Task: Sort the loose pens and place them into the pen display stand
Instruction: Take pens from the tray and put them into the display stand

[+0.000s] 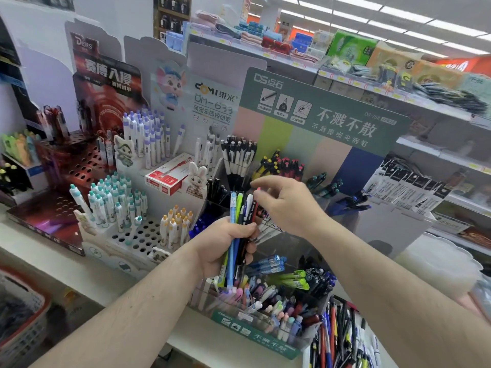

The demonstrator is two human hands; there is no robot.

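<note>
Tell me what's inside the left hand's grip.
The left hand grips a bundle of pens: a light blue one, a lime green one, a white-capped one and dark ones. Their middles are hidden by the curled fingers, so an exact count isn't possible.
</note>
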